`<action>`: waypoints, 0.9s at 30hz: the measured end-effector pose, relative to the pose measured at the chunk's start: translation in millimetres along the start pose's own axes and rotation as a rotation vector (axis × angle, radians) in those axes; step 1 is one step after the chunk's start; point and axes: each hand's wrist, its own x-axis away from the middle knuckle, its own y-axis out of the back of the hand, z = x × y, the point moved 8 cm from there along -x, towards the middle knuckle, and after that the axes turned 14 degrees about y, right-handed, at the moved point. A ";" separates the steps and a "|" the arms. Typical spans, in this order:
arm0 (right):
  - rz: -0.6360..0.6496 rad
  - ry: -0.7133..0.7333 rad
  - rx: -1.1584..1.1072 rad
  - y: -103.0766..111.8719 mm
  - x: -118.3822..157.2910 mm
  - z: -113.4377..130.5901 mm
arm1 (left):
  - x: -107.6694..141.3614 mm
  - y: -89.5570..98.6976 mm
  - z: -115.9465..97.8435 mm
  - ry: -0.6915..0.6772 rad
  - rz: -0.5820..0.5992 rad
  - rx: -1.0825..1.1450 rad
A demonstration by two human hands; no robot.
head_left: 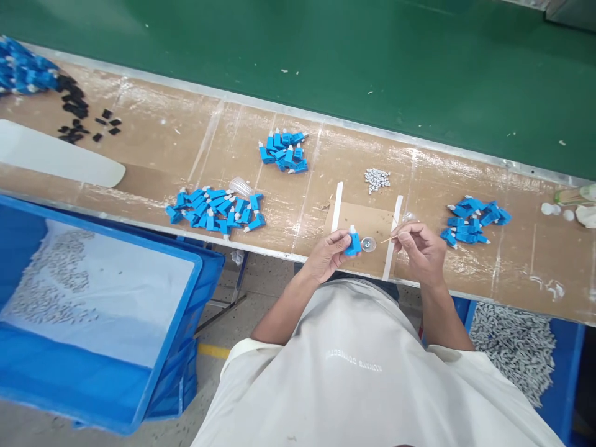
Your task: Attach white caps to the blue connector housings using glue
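My left hand [331, 251] grips a blue plastic piece [353, 242] with a white tip pointing away from me. In my right hand [421, 248] a thin wooden stick [387, 239], like a toothpick, is pinched and points left. Between the two hands a small clear round cup [369, 244] sits on a brown cardboard sheet [363, 217], near the stick's end but apart from it. White tape strips [338, 207] run along both sides of the sheet. Beyond it lies a small pile of grey-white parts [376, 179].
Blue pieces lie in a near-left pile [214, 209], a back pile [283, 151] and a right pile [475, 220]. Black parts [74, 102] are at far left. Blue bins [198, 267] holding small grey parts [514, 347] stand below the bench. A clear plastic cup [241, 186] lies tipped over.
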 end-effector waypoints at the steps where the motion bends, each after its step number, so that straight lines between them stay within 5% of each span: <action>1: -0.031 0.017 -0.031 -0.3 -0.7 7.8 | 0.8 -3.8 2.1 0.019 0.027 -0.017; 8: -0.059 0.184 -0.020 -13.0 0.8 50.9 | 6.5 -21.1 8.2 0.050 0.137 -0.057; 27: 0.016 0.233 0.064 -23.3 8.8 46.7 | 8.7 -26.8 15.6 0.109 0.177 -0.061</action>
